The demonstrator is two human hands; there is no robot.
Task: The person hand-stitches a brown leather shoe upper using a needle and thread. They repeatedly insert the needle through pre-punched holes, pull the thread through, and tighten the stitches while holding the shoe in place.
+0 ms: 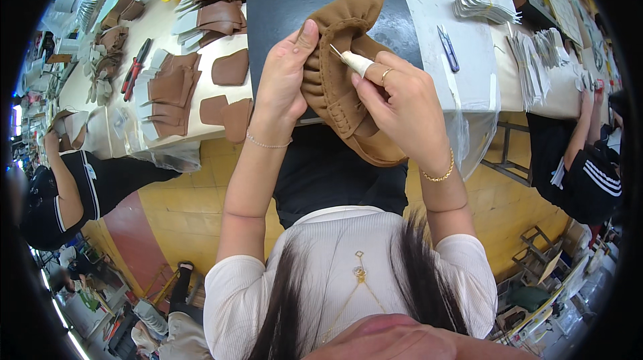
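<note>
The left hand (286, 68) grips the gathered rim of the brown piece (327, 85), held over the near edge of the black mat (284, 0). The right hand (405, 95), with a white finger wrap (358, 64), pinches a thin needle (336, 50).

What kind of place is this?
Probably a leather workshop, because I see a brown piece with thick stitches, piles of cut brown pieces and red-handled pliers.
</note>
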